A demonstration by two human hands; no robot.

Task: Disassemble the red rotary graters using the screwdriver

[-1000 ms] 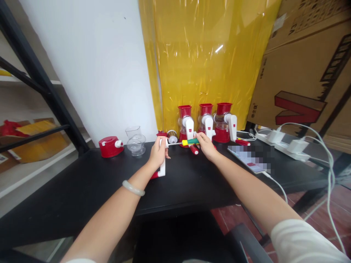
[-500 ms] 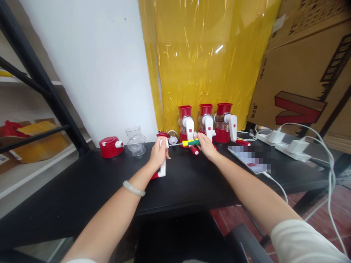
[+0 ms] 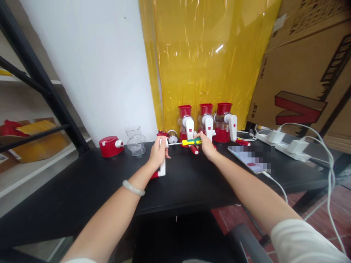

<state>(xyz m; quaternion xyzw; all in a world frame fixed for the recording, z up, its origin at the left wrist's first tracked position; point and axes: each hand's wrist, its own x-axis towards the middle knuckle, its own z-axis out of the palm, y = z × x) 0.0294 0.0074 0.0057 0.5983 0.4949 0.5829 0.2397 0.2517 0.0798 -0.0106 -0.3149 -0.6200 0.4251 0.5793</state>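
My left hand (image 3: pixel 157 153) is closed round a white crank handle (image 3: pixel 162 168) with a red grip, held above the black table. In my right hand (image 3: pixel 206 145) is a screwdriver (image 3: pixel 189 142) with a yellow and green handle. Its metal shaft lies level, and the tip meets the white end of the crank by my left fingers; the exact contact is hidden. Behind the hands stand three red and white rotary graters, among them one at the right (image 3: pixel 223 124). A grater drum (image 3: pixel 172 137) lies just beyond my left hand.
On the left of the table (image 3: pixel 109 186) sit a red grater base (image 3: pixel 109 147) and a clear plastic housing (image 3: pixel 136 141). To the right are a phone (image 3: pixel 248 160) on a cable and a white power strip (image 3: pixel 290 148). A large cardboard box (image 3: pixel 298 80) leans at the back right.
The fingers of my right hand have shifted slightly on the screwdriver handle. The screwdriver and crank handle stay in nearly the same place.
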